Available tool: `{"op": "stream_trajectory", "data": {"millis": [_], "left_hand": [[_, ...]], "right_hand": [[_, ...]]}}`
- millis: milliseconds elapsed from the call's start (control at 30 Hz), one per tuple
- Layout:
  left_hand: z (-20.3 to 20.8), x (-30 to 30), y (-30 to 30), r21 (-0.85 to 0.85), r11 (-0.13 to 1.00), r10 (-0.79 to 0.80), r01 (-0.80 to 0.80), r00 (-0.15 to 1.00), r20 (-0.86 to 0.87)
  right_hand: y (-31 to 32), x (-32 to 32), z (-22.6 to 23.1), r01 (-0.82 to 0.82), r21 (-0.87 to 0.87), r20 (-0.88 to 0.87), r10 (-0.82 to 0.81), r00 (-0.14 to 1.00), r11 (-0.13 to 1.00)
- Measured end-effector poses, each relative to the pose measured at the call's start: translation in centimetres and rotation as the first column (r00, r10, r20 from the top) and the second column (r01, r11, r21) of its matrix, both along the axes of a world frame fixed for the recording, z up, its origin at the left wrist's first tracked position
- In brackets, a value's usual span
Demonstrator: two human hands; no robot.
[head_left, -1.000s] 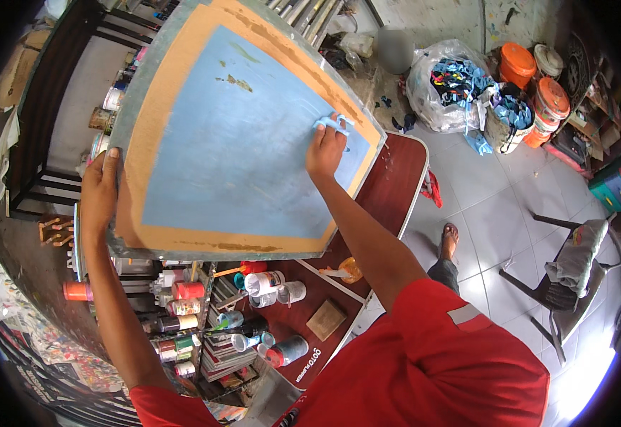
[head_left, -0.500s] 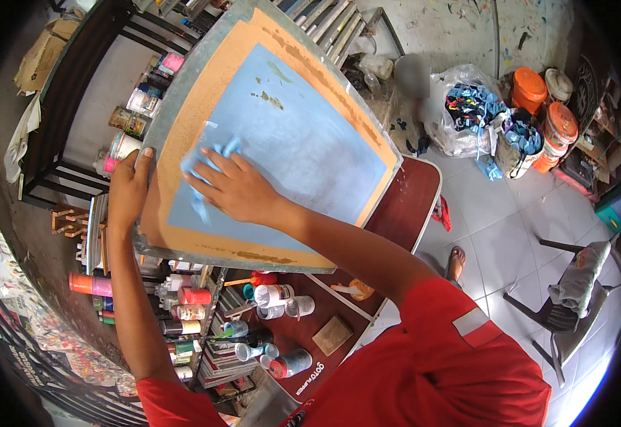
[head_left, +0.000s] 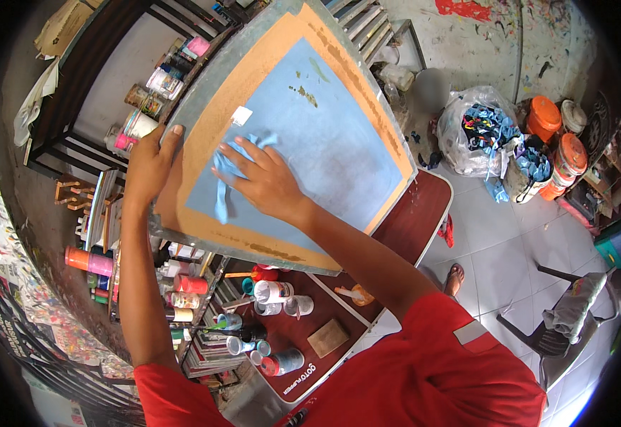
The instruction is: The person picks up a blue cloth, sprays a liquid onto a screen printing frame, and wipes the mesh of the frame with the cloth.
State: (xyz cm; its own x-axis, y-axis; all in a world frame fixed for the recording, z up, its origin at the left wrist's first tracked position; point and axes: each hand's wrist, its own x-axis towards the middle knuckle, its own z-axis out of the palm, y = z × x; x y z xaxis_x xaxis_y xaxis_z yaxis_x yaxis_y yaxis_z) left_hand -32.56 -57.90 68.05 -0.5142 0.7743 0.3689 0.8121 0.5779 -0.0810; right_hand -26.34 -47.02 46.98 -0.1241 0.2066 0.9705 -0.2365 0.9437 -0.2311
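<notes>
A screen-printing frame [head_left: 214, 73] with a grey rim stands tilted before me. Its blue mesh [head_left: 324, 146] is bordered in orange-brown, and a cloudy dark patch shows on it. At the frame's left edge my left hand [head_left: 148, 169] is closed, thumb on the near face, the other fingers partly hidden. My right hand [head_left: 271, 181] presses a crumpled light-blue cloth [head_left: 222, 201] against the mesh, fingers spread over it. Just above the cloth there is a small white square [head_left: 240, 116] on the screen.
Below the frame, a dark red table [head_left: 296, 349] holds cups, jars and a brown block [head_left: 328, 338]. Paint containers [head_left: 164, 84] line the left shelves. To the right are a bag of rags [head_left: 470, 153], orange buckets [head_left: 544, 117] and a dark chair [head_left: 559, 331].
My right hand and the cloth have slid slightly down the mesh. More of the white square shows. My left hand keeps its hold on the edge. The whole view has shifted.
</notes>
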Motion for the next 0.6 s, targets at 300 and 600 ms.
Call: {"op": "stream_trajectory", "data": {"millis": [300, 600], "left_hand": [[0.0, 1.4, 0.5, 0.052, 0.998, -0.017, 0.021, 0.998, -0.065], [-0.1, 1.8, 0.4, 0.057, 0.997, -0.053, 0.057, 0.997, -0.056]], "right_hand": [[7.6, 0.0, -0.3, 0.373, -0.366, -0.101, -0.434, 0.895, 0.853], [12.0, 1.4, 1.1, 0.191, -0.413, -0.009, -0.213, 0.977, 0.891]]}}
